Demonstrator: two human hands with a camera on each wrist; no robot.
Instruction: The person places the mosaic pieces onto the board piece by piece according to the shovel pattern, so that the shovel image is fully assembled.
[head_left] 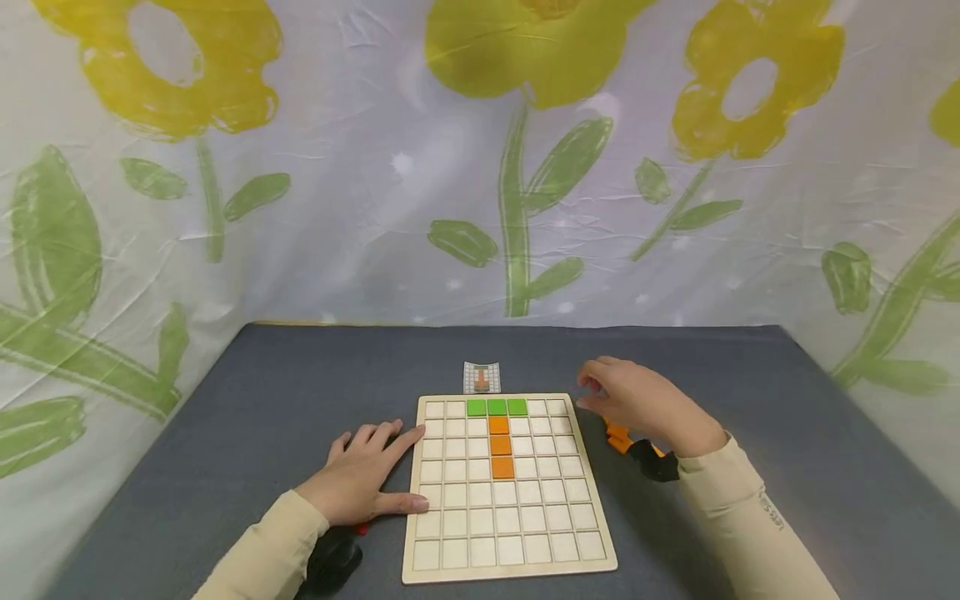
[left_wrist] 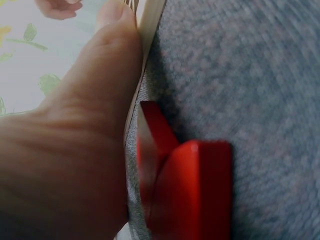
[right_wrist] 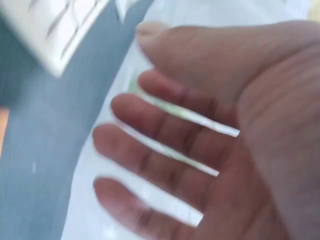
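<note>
A wooden grid board [head_left: 457, 522] lies flat before me. Three green tiles [head_left: 497, 407] fill part of its far row, and three orange tiles [head_left: 501, 446] run down from the middle one. My left hand [head_left: 357, 477] rests at the board's left edge, fingers spread, with thumb and index fingertip touching the rim. Red pieces [left_wrist: 215, 190] lie beside that thumb in the left wrist view. Over the table past the board's far right corner is my right hand [head_left: 637, 400], its fingers loosely bent and separated, holding nothing. Loose orange pieces [head_left: 617, 437] lie below it, partly hidden by the arm.
A small pattern card [head_left: 482, 378] with a printed grid stands just behind the board. The dark grey table [head_left: 337, 358] ends at a hanging flower-print cloth [head_left: 360, 275] at the back and sides. Black wrist cameras [head_left: 654, 461] sit under both sleeves.
</note>
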